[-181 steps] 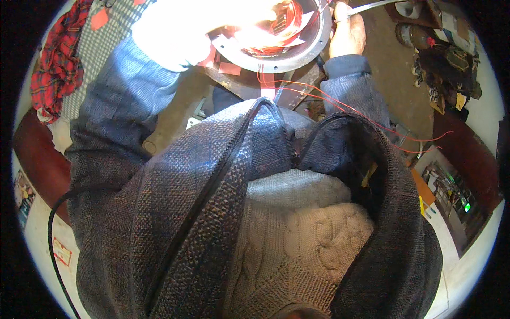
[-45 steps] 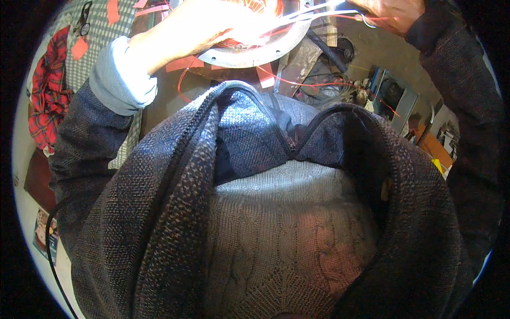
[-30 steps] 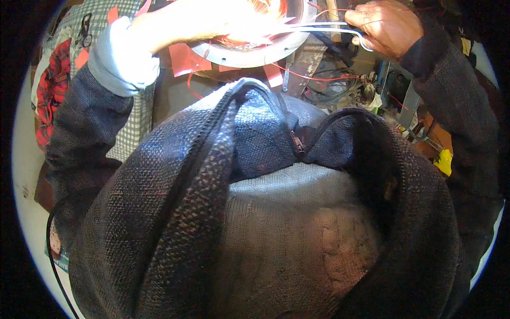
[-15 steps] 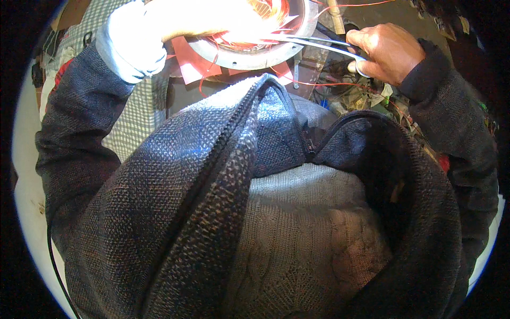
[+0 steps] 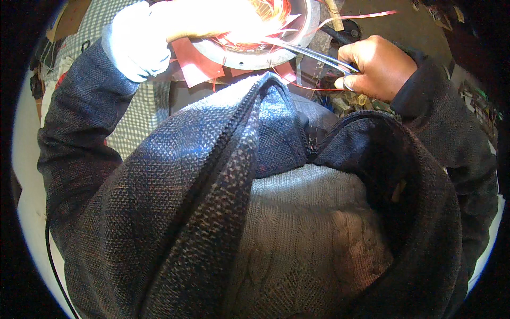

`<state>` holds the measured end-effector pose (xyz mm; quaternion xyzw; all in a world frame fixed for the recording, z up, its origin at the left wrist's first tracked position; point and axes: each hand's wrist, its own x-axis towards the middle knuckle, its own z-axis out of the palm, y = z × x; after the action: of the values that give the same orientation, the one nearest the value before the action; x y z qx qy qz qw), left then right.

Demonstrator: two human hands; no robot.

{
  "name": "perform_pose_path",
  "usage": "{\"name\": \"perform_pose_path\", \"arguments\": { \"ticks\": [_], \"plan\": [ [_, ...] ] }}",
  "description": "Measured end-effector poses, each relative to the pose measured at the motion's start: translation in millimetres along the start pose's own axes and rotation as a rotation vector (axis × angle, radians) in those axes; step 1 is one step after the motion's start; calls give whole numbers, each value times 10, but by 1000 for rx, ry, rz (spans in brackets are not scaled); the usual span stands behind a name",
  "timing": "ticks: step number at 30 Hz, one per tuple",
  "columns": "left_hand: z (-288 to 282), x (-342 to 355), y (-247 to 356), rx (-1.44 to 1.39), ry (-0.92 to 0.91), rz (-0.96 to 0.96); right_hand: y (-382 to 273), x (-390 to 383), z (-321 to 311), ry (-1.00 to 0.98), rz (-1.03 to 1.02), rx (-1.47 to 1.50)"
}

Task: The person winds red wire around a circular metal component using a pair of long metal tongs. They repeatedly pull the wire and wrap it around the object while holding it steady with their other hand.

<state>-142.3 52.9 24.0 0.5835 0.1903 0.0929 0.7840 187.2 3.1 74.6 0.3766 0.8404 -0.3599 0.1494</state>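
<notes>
At the top of the head view sits a round metal motor stator with copper wire windings inside its rim. My left hand lies over the near left side of the windings; bright glare washes out its fingers. My right hand is closed round the handles of long slim metal scissors. The scissors reach left over the rim, and their tips end in the glare at the windings. Pink-red insulating sheets stick out beneath the stator's near edge.
Red wires trail from the stator to the right. A wooden stick lies beyond it. Scraps and debris lie below my right hand. A checked cloth spreads at the left.
The scissors' spread arms have come closer together. My right hand has shifted slightly left and down with them. My left hand stays nearly in place over the windings.
</notes>
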Motion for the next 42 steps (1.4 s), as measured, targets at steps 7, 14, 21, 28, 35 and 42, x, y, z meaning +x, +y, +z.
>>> {"name": "perform_pose_path", "arguments": {
  "ticks": [7,14,21,28,35,42],
  "plan": [
    [-27,-20,-140,-36,-46,73,-407,498,-418,-330,147,233],
    [-184,94,-408,78,-99,161,-601,1167,-645,-624,-10,-396],
    [-134,26,-375,140,-31,159,-858,1092,-852,-568,-33,-186],
    [-99,87,-378,218,10,146,-654,1226,-485,-631,-117,-85],
    [-103,194,-342,461,293,165,-357,913,-939,-656,186,-229],
    [-179,-670,-56,1036,1031,-594,894,-294,-1581,-302,0,-419]
  ]
}}
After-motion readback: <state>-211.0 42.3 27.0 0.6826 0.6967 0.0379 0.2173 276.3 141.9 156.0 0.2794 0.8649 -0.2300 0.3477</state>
